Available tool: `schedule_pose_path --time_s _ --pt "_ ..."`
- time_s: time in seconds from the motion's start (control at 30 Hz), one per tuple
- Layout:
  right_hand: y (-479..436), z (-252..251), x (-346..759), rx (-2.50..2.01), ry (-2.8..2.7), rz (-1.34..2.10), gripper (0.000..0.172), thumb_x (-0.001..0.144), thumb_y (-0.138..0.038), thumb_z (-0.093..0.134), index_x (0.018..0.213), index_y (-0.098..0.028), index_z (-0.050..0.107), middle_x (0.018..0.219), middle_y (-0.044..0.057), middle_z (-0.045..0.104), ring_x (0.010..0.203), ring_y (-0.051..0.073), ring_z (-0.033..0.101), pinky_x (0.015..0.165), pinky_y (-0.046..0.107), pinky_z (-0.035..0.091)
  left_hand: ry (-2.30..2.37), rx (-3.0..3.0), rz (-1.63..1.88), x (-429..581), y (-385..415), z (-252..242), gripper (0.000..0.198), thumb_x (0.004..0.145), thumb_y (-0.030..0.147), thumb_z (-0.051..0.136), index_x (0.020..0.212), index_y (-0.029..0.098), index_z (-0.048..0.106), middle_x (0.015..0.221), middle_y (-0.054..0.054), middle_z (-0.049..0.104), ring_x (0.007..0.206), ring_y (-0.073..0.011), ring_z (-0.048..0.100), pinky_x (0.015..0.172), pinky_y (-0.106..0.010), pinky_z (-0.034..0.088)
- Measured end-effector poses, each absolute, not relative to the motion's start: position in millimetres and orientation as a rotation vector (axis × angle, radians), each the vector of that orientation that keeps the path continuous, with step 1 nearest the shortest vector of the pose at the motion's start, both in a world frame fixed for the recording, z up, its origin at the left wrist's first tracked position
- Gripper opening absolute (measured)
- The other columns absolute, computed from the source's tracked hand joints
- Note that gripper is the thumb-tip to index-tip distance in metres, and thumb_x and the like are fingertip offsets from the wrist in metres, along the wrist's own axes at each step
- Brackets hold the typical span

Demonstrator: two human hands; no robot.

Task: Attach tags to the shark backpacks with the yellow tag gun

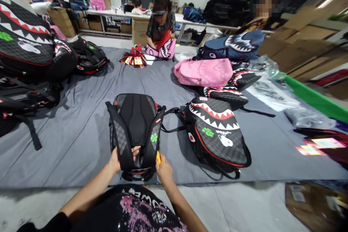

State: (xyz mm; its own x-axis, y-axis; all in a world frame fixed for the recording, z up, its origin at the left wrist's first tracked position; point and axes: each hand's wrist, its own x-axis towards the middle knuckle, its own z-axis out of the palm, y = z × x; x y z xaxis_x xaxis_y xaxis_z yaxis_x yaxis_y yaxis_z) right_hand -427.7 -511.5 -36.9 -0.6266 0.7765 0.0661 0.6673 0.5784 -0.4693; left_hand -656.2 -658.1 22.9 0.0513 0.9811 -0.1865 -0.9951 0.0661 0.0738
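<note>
A black-and-grey checked backpack (136,116) lies in front of me with its padded back and shoulder straps facing up. My left hand (115,158) is closed round the lower part of its left strap, the fingertips showing on the inner side. At the bag's lower right edge, my right hand (164,169) grips a small yellow-orange object (158,157); most of that is hidden in the fist, so its kind is unclear. Just to the right lies a second checked backpack (217,130) with a printed shark mouth, a green mark and a white figure.
A grey cloth (89,123) covers the table. Shark-mouth backpacks (27,36) are piled at left. A pink backpack (203,72) and a blue one (233,45) lie at back right. Red tags (134,58) sit near a co-worker (161,21) handling a pink bag. Cardboard boxes (307,43) stand at right.
</note>
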Motion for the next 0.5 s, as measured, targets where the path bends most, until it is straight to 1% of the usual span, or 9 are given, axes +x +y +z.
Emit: schedule_pose_path --time_s 0.2,0.33,0.43,0.5 --pt "-506 -21 -416 -1.131 -2.608 0.685 0.034 0.097 -0.033 0.039 0.124 -0.017 0.054 0.112 0.011 0.07 0.094 0.021 0.069 0.076 0.027 0.045 0.156 -0.091 1.511 -655 -658 19 0.088 0.087 0.045 0.047 0.152 -0.004 0.014 0.133 -0.027 0.058 0.118 -0.0306 0.061 0.1 -0.042 0.045" --pt "-508 -7 -409 -1.157 -2.628 0.85 0.037 0.099 -0.041 0.032 0.117 -0.02 0.056 0.099 0.009 0.073 0.087 0.023 0.07 0.071 0.027 0.043 0.15 -0.108 1.523 -656 -657 16 0.086 0.088 0.044 0.048 0.151 -0.007 0.017 0.128 -0.027 0.061 0.115 -0.0312 0.063 0.097 -0.042 0.047" --pt "-514 -4 -402 -1.173 -2.614 0.99 0.046 0.097 -0.049 0.025 0.112 -0.021 0.057 0.088 0.01 0.073 0.084 0.027 0.07 0.069 0.03 0.044 0.162 -0.111 1.519 -656 -658 14 0.085 0.089 0.044 0.047 0.149 -0.009 0.021 0.125 -0.027 0.064 0.113 -0.0311 0.064 0.096 -0.041 0.048" --pt "-518 -8 -400 -1.206 -2.531 1.093 0.052 0.093 -0.057 0.025 0.113 -0.023 0.058 0.087 0.011 0.072 0.084 0.03 0.07 0.071 0.035 0.047 0.17 -0.117 1.515 -654 -657 10 0.085 0.088 0.045 0.047 0.148 -0.009 0.023 0.121 -0.026 0.066 0.11 -0.0306 0.066 0.093 -0.04 0.05"
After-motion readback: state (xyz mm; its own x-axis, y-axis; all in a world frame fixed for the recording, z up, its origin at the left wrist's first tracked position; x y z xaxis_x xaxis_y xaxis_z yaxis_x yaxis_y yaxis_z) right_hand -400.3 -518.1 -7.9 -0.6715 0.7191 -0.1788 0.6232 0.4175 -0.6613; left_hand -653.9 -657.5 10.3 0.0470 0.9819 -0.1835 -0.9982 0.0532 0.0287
